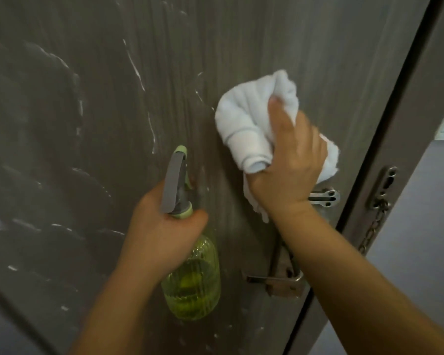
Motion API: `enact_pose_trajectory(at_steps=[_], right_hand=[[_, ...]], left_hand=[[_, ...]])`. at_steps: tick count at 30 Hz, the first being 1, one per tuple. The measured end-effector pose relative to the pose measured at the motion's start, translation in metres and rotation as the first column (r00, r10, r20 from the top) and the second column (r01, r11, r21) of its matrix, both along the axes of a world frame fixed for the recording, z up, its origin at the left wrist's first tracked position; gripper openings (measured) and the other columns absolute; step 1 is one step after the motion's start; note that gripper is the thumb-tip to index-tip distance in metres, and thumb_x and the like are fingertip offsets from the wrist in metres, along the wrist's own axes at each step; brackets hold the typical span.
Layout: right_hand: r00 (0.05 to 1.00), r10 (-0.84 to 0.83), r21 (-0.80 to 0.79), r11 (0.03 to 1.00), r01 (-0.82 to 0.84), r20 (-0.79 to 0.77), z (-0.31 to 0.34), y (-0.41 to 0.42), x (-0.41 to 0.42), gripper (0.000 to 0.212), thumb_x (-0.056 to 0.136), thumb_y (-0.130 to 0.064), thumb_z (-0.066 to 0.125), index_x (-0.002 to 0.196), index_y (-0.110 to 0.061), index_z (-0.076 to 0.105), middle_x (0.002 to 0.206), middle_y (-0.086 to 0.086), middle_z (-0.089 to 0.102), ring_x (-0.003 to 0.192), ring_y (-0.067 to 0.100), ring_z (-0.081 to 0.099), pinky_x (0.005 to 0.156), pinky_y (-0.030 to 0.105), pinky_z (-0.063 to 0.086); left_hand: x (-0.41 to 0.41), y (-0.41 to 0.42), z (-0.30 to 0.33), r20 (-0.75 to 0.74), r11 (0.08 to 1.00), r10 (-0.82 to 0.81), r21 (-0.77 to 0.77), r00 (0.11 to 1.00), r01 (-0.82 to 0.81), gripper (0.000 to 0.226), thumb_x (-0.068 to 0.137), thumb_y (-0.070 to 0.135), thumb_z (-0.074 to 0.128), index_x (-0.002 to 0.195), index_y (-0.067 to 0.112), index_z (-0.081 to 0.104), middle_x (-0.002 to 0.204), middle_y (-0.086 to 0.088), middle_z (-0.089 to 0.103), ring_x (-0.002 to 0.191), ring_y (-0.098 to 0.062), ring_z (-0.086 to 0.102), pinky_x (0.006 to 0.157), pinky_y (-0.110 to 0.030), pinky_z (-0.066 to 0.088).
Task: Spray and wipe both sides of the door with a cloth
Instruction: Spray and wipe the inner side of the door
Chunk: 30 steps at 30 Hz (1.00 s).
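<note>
The grey-brown wood-grain door (pixel 241 60) fills your view, its left part streaked with white foamy arcs of spray residue. Against its right part, just above the metal latch plate (pixel 326 197), your right hand (pixel 292 160) presses the bunched white terry cloth (pixel 244 124), fingers curled round the wad so it keeps a thick pad against the panel. Your left hand (pixel 162 226) grips the neck of the ribbed yellow-green plastic spray bottle with the grey trigger (pixel 190 278), nozzle aimed at the door, likely kept ready for the next burst. Lower down sits the metal lever handle (pixel 274 279); on the frame at right hangs a security chain (pixel 369 234). You seem to be mid-wipe on this side; I judge the streaks at left remain to be cleared.
</note>
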State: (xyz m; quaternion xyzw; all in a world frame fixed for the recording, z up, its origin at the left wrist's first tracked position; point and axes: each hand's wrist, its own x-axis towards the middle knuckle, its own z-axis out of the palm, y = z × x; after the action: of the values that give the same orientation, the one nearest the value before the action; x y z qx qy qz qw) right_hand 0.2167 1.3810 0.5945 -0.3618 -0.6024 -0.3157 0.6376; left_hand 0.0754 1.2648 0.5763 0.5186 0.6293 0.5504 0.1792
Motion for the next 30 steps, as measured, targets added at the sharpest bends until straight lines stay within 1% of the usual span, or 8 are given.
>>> enact_pose_trajectory(at_steps=[8,13,16,18,19,21,25,30], right_hand=[[0.997,0.077,-0.07,0.995,-0.075,0.032,-0.014,-0.01,-0.01,0.053,0.08,-0.034,0.058,0.127,-0.016,0.042,0.098,0.018,0.067,0.075,0.033,0.063,0.065,0.042,0.049],[0.99,0.13,-0.235,0.965,-0.114,0.055,-0.015,-0.027,-0.016,0.053,0.077,-0.032,0.056,0.126,-0.013,0.05,0.096,0.015,0.067,0.077,0.033,0.064,0.07,0.04,0.048],[0.905,0.321,-0.457,0.785,-0.419,-0.279,-0.008,-0.048,-0.017,0.059,0.082,-0.049,0.051,0.133,-0.02,0.053,0.118,0.003,0.065,0.105,0.023,0.063,0.093,0.039,0.046],[0.727,0.353,-0.392,0.662,-0.639,-0.589,0.001,-0.06,-0.017,0.05,0.085,-0.052,0.053,0.127,-0.027,0.057,0.12,-0.008,0.064,0.11,0.008,0.06,0.1,0.037,0.047],[0.656,0.352,-0.316,0.664,-0.678,-0.668,0.008,-0.064,-0.015,0.034,0.088,-0.042,0.059,0.117,-0.024,0.06,0.111,-0.011,0.067,0.103,0.004,0.062,0.096,0.039,0.05],[0.564,0.352,-0.195,0.695,-0.692,-0.747,0.021,-0.07,-0.01,0.013,0.089,-0.022,0.066,0.101,-0.018,0.061,0.095,-0.009,0.068,0.09,0.006,0.066,0.088,0.044,0.054],[0.506,0.371,-0.124,0.699,-0.704,-0.779,0.035,-0.079,-0.005,0.026,0.084,-0.017,0.071,0.108,-0.016,0.061,0.103,-0.003,0.069,0.094,0.01,0.067,0.088,0.043,0.055],[0.514,0.364,-0.126,0.709,-0.693,-0.776,0.044,-0.084,-0.007,0.028,0.084,-0.016,0.071,0.11,-0.016,0.062,0.102,-0.006,0.069,0.092,0.007,0.067,0.088,0.039,0.056]], left_hand=[[-0.009,-0.008,0.004,0.024,0.999,-0.025,0.02,0.999,0.025,0.024,0.073,0.003,0.063,0.063,0.02,0.05,0.045,0.011,0.046,0.041,-0.004,0.043,0.038,-0.01,0.031],[-0.014,-0.019,0.01,0.062,0.996,-0.068,0.055,0.996,0.065,0.031,0.075,0.001,0.064,0.088,0.029,0.063,0.075,0.001,0.065,0.055,-0.002,0.055,0.048,-0.009,0.042],[-0.019,-0.028,0.011,0.061,0.994,-0.081,0.072,0.995,0.077,0.034,0.074,-0.001,0.063,0.089,0.029,0.062,0.077,-0.003,0.065,0.05,-0.001,0.051,0.045,-0.008,0.039],[-0.024,-0.033,0.012,0.057,0.992,-0.103,0.078,0.993,0.098,0.035,0.075,-0.002,0.063,0.091,0.03,0.062,0.072,-0.003,0.062,0.048,-0.003,0.049,0.043,-0.009,0.039],[-0.027,-0.036,0.012,0.055,0.989,-0.122,0.086,0.991,0.117,0.036,0.075,-0.002,0.063,0.091,0.031,0.062,0.068,-0.002,0.059,0.046,-0.004,0.047,0.043,-0.01,0.038],[-0.033,-0.039,0.014,0.042,0.983,-0.162,0.097,0.986,0.157,0.038,0.075,-0.003,0.062,0.091,0.032,0.061,0.058,0.004,0.052,0.044,-0.005,0.042,0.043,-0.014,0.038],[-0.043,-0.04,0.017,-0.019,0.975,-0.209,0.069,0.978,0.21,0.035,0.074,-0.002,0.062,0.089,0.03,0.06,0.051,0.011,0.048,0.044,-0.004,0.04,0.045,-0.014,0.037],[-0.052,-0.04,0.019,-0.031,0.97,-0.238,0.035,0.971,0.24,0.026,0.068,0.007,0.065,0.081,0.029,0.059,0.082,-0.006,0.067,0.058,-0.018,0.058,0.056,-0.031,0.049]])
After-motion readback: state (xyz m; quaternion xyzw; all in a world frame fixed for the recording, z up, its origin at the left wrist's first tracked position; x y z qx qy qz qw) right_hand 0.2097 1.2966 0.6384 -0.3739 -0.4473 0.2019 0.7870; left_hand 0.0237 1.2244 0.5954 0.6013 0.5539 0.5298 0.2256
